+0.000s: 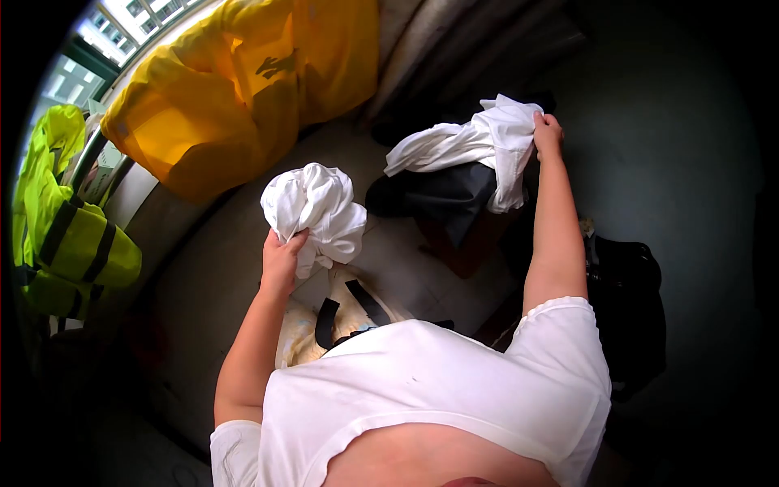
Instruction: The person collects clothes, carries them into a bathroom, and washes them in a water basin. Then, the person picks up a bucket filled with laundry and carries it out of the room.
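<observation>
one bunched white cloth sits left of centre, its lower part held in our left hand, thumb and fingers closed on the fabric; the rest puffs up above the grip in a round, crumpled ball. our right hand, in the upper right, pinches the right end of a loose white cloth, whose twisted folds spread leftward while one part hangs down beside the wrist. under and behind that loose piece, at the upper middle, we see a dark cloth; we cannot tell whether the two touch. the two white pieces are well apart, with grey floor below and between them.

at the bottom middle is the white shirt we wear, and just above it in the frame shows some beige fabric with two black straps. a large yellow sheet drapes across the upper left, near a window in the corner. along the left edge hangs a lime jacket with dark bands. to the right, in shadow, we make out a black bag.
</observation>
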